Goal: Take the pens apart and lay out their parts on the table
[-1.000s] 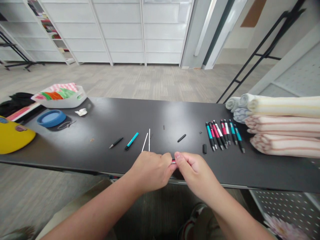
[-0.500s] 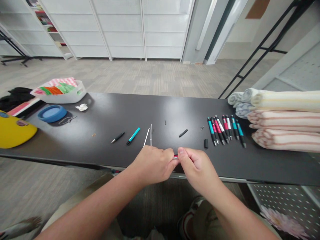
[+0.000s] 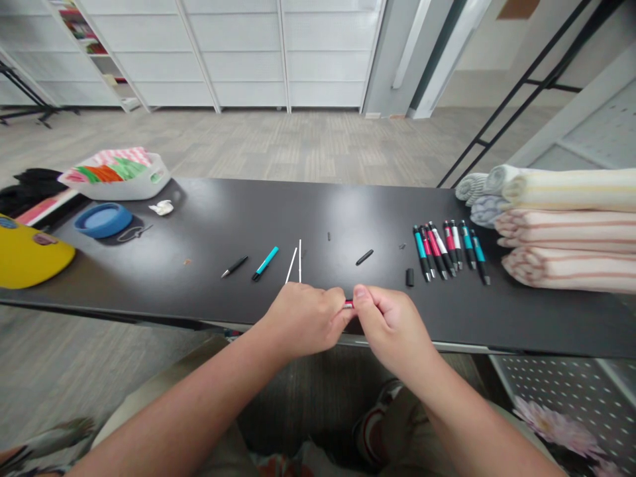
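Note:
Both my hands meet at the near edge of the black table [image 3: 209, 218]. My left hand [image 3: 303, 321] and my right hand [image 3: 392, 324] are closed, fingertips pinching a small red pen part [image 3: 348, 304] between them; most of it is hidden. Just beyond my left hand lie two white refill tubes [image 3: 295, 264], a teal pen barrel [image 3: 265, 263] and a black pen tip piece [image 3: 234, 266]. A black clip piece [image 3: 364, 257] and a short black cap [image 3: 409, 277] lie past my right hand. A row of several assembled pens [image 3: 450, 250] sits to the right.
Rolled and folded striped towels [image 3: 561, 225] are stacked at the right end. At the left stand a white basket of coloured items [image 3: 116, 175], a blue round lid [image 3: 103, 219], a yellow object [image 3: 27, 257] and a crumpled white scrap [image 3: 161, 207]. Floor lies beyond.
My hands stay joined on the red part, with only a small shift of the fingers. The view has tilted slightly, so the table sits a little higher in the picture.

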A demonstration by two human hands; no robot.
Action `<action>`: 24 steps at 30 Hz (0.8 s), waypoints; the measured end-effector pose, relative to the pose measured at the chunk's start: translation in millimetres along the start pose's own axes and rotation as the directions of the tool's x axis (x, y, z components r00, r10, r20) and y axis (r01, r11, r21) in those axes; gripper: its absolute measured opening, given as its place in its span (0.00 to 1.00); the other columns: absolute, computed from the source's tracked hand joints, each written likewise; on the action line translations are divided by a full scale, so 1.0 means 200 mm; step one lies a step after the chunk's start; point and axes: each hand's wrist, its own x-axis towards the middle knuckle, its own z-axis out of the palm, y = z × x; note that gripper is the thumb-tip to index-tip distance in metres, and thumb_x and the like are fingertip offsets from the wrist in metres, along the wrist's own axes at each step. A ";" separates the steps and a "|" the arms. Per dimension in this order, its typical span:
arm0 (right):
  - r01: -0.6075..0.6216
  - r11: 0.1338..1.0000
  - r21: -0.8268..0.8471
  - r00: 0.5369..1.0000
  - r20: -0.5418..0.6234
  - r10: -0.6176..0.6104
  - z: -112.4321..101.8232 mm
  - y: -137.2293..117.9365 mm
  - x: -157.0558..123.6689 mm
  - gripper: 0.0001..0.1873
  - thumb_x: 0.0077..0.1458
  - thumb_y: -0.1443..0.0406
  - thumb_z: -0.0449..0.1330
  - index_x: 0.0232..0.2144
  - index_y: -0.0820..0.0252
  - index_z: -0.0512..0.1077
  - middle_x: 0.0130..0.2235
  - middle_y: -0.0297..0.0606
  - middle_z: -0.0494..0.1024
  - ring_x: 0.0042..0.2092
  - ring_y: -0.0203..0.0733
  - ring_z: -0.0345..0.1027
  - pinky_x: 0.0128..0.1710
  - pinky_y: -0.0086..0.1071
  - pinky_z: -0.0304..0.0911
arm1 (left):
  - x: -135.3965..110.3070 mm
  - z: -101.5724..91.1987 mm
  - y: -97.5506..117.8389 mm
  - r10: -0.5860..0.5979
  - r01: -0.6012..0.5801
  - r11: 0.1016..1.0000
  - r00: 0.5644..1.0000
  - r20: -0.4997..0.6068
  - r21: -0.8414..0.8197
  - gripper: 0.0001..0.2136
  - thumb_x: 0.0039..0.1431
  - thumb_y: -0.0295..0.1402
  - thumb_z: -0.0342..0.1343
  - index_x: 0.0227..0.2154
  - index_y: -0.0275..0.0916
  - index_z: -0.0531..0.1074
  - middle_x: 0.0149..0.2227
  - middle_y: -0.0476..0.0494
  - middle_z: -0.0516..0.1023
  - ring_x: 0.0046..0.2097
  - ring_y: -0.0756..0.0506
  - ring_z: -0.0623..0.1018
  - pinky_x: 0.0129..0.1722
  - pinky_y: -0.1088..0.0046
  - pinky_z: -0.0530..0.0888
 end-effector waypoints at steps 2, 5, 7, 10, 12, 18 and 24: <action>0.004 1.000 -0.005 1.000 -0.005 -0.004 0.00 0.00 0.00 0.25 0.72 0.55 0.46 0.21 0.56 0.55 0.22 0.29 0.53 0.24 0.34 0.50 0.26 0.32 0.46 | 0.00 0.00 0.00 -0.004 0.004 1.000 1.000 -0.007 -0.001 0.21 0.75 0.44 0.41 0.33 0.39 0.73 0.24 0.42 0.80 0.26 0.40 0.82 0.24 0.70 0.69; 0.009 1.000 -0.009 1.000 -0.021 -0.009 0.00 0.00 0.01 0.25 0.72 0.56 0.47 0.21 0.56 0.55 0.22 0.29 0.53 0.24 0.34 0.50 0.25 0.32 0.46 | 0.00 0.00 0.00 -0.006 0.006 1.000 1.000 -0.020 -0.002 0.21 0.75 0.45 0.41 0.33 0.39 0.73 0.24 0.42 0.80 0.26 0.40 0.82 0.24 0.70 0.69; 0.012 1.000 -0.007 1.000 -0.029 -0.012 0.00 -0.01 0.01 0.25 0.71 0.56 0.47 0.21 0.56 0.55 0.22 0.29 0.53 0.24 0.34 0.49 0.25 0.33 0.45 | 0.00 0.00 0.00 -0.010 0.010 1.000 1.000 -0.017 0.000 0.22 0.75 0.45 0.41 0.33 0.39 0.73 0.24 0.43 0.80 0.26 0.40 0.82 0.24 0.70 0.68; -0.001 1.000 0.014 1.000 -0.029 0.002 0.00 -0.01 0.00 0.26 0.72 0.54 0.46 0.21 0.56 0.55 0.22 0.29 0.53 0.25 0.34 0.50 0.25 0.33 0.46 | 0.00 0.00 0.00 -0.013 0.013 1.000 1.000 -0.001 0.000 0.21 0.75 0.45 0.41 0.34 0.39 0.73 0.25 0.43 0.80 0.27 0.41 0.82 0.24 0.70 0.68; -0.026 0.999 0.045 0.999 -0.025 0.027 0.00 0.00 0.00 0.28 0.73 0.51 0.46 0.21 0.56 0.57 0.22 0.29 0.55 0.25 0.35 0.51 0.26 0.32 0.47 | 0.00 0.00 0.00 -0.017 0.017 1.000 1.000 0.001 0.003 0.22 0.76 0.45 0.40 0.34 0.38 0.72 0.26 0.42 0.81 0.28 0.41 0.82 0.24 0.70 0.67; -0.108 0.964 0.243 0.994 0.040 0.102 0.00 0.05 0.00 0.33 0.71 0.40 0.40 0.22 0.53 0.58 0.21 0.31 0.59 0.24 0.37 0.52 0.23 0.32 0.48 | 0.00 0.00 0.00 -0.047 0.047 0.999 0.999 -0.008 -0.010 0.24 0.77 0.49 0.36 0.35 0.39 0.70 0.27 0.43 0.81 0.28 0.42 0.82 0.25 0.71 0.65; -0.168 0.936 0.308 0.985 0.087 0.148 0.00 0.06 0.01 0.34 0.68 0.36 0.40 0.23 0.53 0.57 0.21 0.29 0.59 0.22 0.36 0.51 0.21 0.31 0.47 | -0.01 0.00 0.00 -0.045 0.045 0.999 0.999 -0.002 -0.007 0.24 0.78 0.49 0.36 0.35 0.39 0.69 0.28 0.43 0.81 0.30 0.43 0.82 0.26 0.71 0.66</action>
